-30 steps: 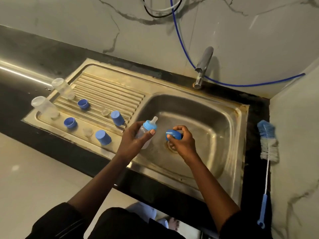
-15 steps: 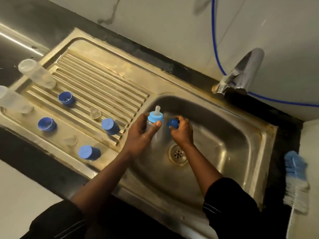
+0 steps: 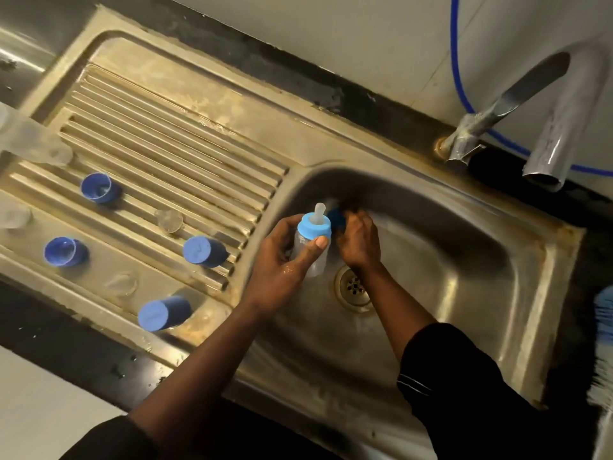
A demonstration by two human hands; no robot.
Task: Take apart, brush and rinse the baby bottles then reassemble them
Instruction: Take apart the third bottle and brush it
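Fingers [image 3: 319, 243] of your left hand [image 3: 282, 260] wrap the clear body of a small baby bottle [image 3: 315, 265], with the thumb pressed across its front just under the light blue collar [image 3: 314, 227]. You hold it upright over the sink basin [image 3: 464, 260], up and left of the drain [image 3: 353, 287]. Your right hand [image 3: 360, 240] is curled around a dark blue cap [image 3: 336, 219] just beside the teat [image 3: 319, 212]. The cap is blurred and mostly hidden, so I cannot tell whether it touches the teat.

Expect the bottle to be light, thin plastic that is stiff enough to grip but gives under a hard squeeze. Drops shine on your left hand, so it is probably slippery. Hold it round the body below the collar, never by the teat, which looks soft and will likely fold. The cap seems small and rigid, so pinch its side wall and bring it straight down, because a tilted cap could snag the teat.

On the drainboard [image 3: 185, 154] wait 2 more blue caps [image 3: 202, 252], 2 open blue collars [image 3: 98, 187], 2 clear teats [image 3: 169, 220] and 2 clear bottle bodies [image 3: 36, 141]. A bottle brush [image 3: 603, 343] lies on the surface at the right edge.
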